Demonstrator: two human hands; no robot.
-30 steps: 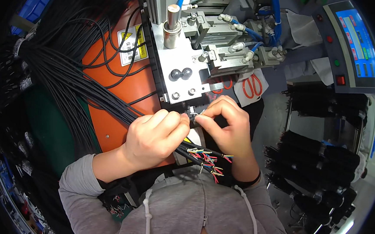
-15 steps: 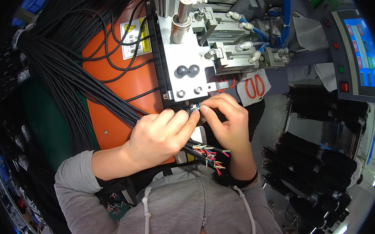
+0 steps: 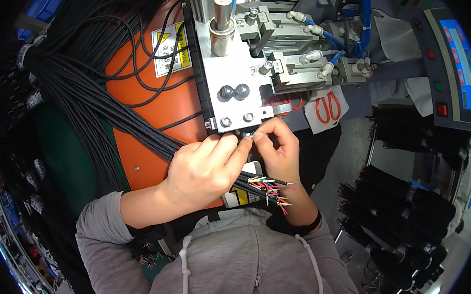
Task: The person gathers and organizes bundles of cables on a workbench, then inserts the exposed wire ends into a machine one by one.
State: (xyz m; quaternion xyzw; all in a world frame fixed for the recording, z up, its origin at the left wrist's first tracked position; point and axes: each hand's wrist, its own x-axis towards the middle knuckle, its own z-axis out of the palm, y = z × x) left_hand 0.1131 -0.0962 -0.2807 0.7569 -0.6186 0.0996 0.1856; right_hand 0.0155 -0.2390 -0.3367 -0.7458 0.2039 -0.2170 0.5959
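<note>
Both hands meet just below the front edge of the metal machine head [image 3: 236,65]. My left hand [image 3: 204,169] is closed, thumb and fingers pinching a cable end whose tip is mostly hidden by the fingers. Opposite it, my right hand [image 3: 279,153] pinches a thin blue wire [image 3: 252,133] at that end. Under my left hand runs a bundle of black cables [image 3: 123,114]. Its stripped ends [image 3: 270,190], with red, white and yellowish wires fanned out, stick out beside my right wrist.
An orange machine surface [image 3: 154,136] with a warning label [image 3: 171,49] lies to the left. Red-handled scissors [image 3: 328,107] rest right of the machine head. Behind them are pneumatic cylinders [image 3: 287,33] with blue hoses. A control screen [image 3: 462,64] stands at far right, above hanging black cable bundles [image 3: 400,208].
The view has shifted slightly, moving the machine's right side and screen rightward. Both hands stay together under the machine head, the right one drawn slightly closer in. The stripped ends sit a little further right.
</note>
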